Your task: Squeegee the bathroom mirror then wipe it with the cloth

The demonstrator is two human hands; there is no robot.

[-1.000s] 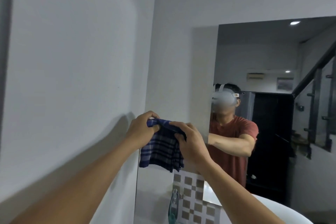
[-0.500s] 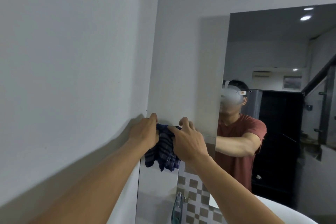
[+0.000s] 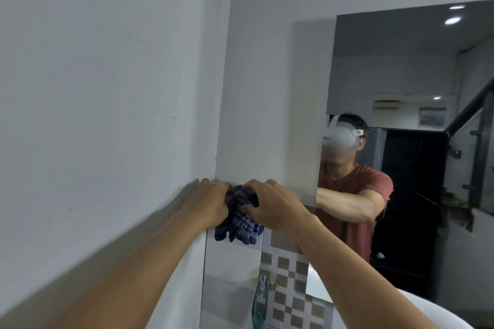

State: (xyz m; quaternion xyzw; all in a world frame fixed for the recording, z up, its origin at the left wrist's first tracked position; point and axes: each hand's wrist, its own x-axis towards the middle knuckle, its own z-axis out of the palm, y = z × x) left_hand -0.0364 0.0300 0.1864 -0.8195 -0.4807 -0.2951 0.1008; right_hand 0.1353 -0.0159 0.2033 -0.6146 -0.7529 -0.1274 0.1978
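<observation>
Two hands point(image 3: 213, 201) around half-hidden cloth point(image 3: 242, 224)

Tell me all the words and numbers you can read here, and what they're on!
No text here can be read.
Small tag on the headset reflected in the mirror: an orange mark, too blurred to read.
Wall unit in the reflection: any label is too small to read.
Framed picture in the reflection: blurred, no words to make out.
Checked cloth: only stripes, no label showing.
</observation>
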